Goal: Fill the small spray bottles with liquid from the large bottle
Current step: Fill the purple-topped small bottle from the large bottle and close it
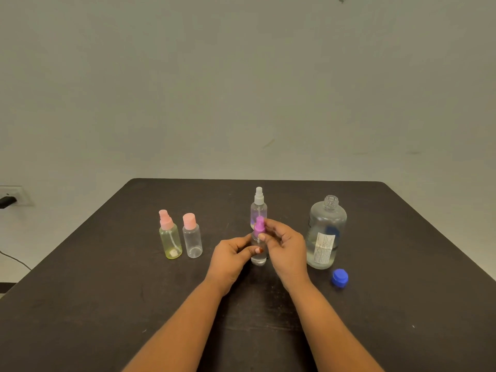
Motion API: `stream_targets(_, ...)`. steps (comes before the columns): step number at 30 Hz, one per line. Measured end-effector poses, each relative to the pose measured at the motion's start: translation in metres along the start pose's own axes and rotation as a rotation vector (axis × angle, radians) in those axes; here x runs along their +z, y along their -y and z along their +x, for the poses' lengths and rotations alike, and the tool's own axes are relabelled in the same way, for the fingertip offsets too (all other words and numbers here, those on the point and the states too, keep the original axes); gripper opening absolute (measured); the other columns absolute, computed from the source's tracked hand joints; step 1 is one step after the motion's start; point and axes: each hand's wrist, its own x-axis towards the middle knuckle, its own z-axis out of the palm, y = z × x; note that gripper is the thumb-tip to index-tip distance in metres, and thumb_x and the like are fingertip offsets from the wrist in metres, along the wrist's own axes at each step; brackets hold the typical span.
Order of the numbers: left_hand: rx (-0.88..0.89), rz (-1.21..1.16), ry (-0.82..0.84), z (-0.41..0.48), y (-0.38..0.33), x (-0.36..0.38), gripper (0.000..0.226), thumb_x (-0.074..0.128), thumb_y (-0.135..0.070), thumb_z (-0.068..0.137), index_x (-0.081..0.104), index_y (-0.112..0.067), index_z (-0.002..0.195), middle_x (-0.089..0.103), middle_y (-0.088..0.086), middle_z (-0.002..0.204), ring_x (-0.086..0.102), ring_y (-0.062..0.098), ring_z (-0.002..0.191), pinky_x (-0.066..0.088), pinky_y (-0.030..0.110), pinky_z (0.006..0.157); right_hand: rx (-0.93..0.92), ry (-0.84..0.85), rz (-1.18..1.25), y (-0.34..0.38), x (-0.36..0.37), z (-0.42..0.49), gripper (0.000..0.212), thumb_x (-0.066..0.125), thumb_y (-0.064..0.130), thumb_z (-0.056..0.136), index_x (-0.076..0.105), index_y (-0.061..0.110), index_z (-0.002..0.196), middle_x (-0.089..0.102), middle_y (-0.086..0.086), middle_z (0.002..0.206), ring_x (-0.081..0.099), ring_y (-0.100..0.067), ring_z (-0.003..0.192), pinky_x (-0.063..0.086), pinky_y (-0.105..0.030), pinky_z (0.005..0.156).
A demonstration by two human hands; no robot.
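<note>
Two-handed, in the head view, holding a small clear spray bottle (259,257) upright on the dark table (107,304). Gripping its body with the left hand (230,255), fingers curled round it. Pinching its purple spray top (259,229) with the right hand (285,245). Seeing the large bottle (326,232) standing uncapped just right of the hands, blue cap (339,277) lying near its base. Seeing also a white-topped spray bottle (259,202) behind, and a yellowish bottle (170,237) beside a clear pink-capped bottle (192,237) at left.

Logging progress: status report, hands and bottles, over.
Left hand grips purple-top spray bottle; right hand pinches its sprayer. Large bottle uncapped, upright. Nothing in the way.
</note>
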Motion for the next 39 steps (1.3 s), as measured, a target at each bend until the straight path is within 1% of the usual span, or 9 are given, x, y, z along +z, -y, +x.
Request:
stream_targets(8,-0.027,-0.033,0.011,-0.005,-0.009,-0.002,0.031,0.066,-0.003,0.081,0.069,-0.017,0.108,0.074,-0.009,0.091,0.067,0.002,0.093,0.047,0.009,0.077,-0.011,-0.012,-0.132,-0.001,-0.008,-0.014,0.035,0.067,0.001,0.081,0.065,0.020,0.110,0.065,0.004,0.105,0.065,-0.001,0.093,0.052,-0.017,0.082)
stream_targets(11,-0.025,-0.018,0.029,-0.008,-0.012,-0.001,0.033,0.067,-0.002,0.080,0.069,-0.028,0.100,0.074,-0.013,0.090,0.067,-0.001,0.092,0.046,0.007,0.076,0.038,-0.020,-0.242,-0.006,-0.006,-0.020,0.034,0.067,0.001,0.080,0.066,0.013,0.112,0.065,0.007,0.100,0.064,0.002,0.088,0.046,-0.006,0.079)
stream_targets(15,0.028,0.145,-0.009,-0.005,-0.008,0.001,0.040,0.065,-0.004,0.082,0.064,-0.041,0.096,0.069,-0.015,0.101,0.061,-0.008,0.097,0.043,0.004,0.080,-0.051,-0.058,-0.406,-0.006,-0.001,-0.022,0.031,0.064,-0.002,0.080,0.068,0.008,0.109,0.063,0.011,0.095,0.059,-0.001,0.089,0.036,0.005,0.077)
stream_targets(17,0.051,0.228,-0.053,-0.001,-0.005,0.001,0.037,0.061,-0.004,0.085,0.065,-0.037,0.101,0.065,-0.015,0.106,0.057,-0.012,0.097,0.040,0.001,0.081,-0.048,-0.047,-0.421,-0.003,0.004,-0.017,0.032,0.062,-0.003,0.081,0.069,0.011,0.108,0.064,0.011,0.094,0.059,0.000,0.087,0.035,0.004,0.077)
stream_targets(21,0.026,0.356,-0.233,0.014,-0.004,0.000,0.030,0.054,-0.010,0.092,0.060,-0.015,0.120,0.055,-0.004,0.110,0.055,0.003,0.093,0.041,0.004,0.075,-0.064,-0.065,-0.419,0.002,0.021,0.002,0.027,0.059,-0.007,0.080,0.074,0.011,0.093,0.069,0.002,0.078,0.058,-0.001,0.068,0.039,-0.001,0.066)
stream_targets(25,-0.032,0.360,-0.344,0.036,-0.011,-0.012,0.024,0.053,-0.016,0.093,0.061,-0.013,0.116,0.053,0.002,0.104,0.054,0.005,0.085,0.040,0.009,0.069,-0.019,-0.053,-0.381,0.009,0.040,0.024,0.026,0.056,-0.003,0.085,0.073,0.011,0.099,0.058,0.014,0.066,0.058,0.002,0.064,0.038,-0.001,0.060)
stream_targets(28,-0.052,0.337,-0.360,0.050,-0.017,-0.018,0.014,0.054,-0.017,0.093,0.066,-0.014,0.100,0.061,0.001,0.095,0.055,0.002,0.076,0.042,0.010,0.059,0.048,-0.052,-0.358,0.011,0.052,0.038,0.026,0.053,0.002,0.090,0.069,0.010,0.109,0.067,0.004,0.084,0.056,0.001,0.069,0.037,0.001,0.063)
stream_targets(31,-0.089,0.317,-0.377,0.059,-0.020,-0.019,0.015,0.056,-0.014,0.091,0.066,-0.016,0.080,0.064,0.004,0.079,0.056,0.011,0.070,0.043,0.022,0.061,0.113,-0.054,-0.356,0.007,0.060,0.046,0.025,0.049,0.009,0.094,0.067,0.009,0.112,0.067,-0.003,0.098,0.058,-0.007,0.085,0.041,-0.009,0.077)
stream_targets(39,-0.178,0.259,-0.382,0.070,-0.014,-0.019,0.014,0.055,-0.013,0.091,0.069,-0.016,0.093,0.066,0.000,0.089,0.063,0.013,0.081,0.054,0.031,0.077,0.214,-0.070,-0.373,-0.003,0.073,0.054,0.023,0.045,0.018,0.097,0.066,0.007,0.092,0.063,-0.005,0.086,0.060,-0.016,0.081,0.051,-0.029,0.076)
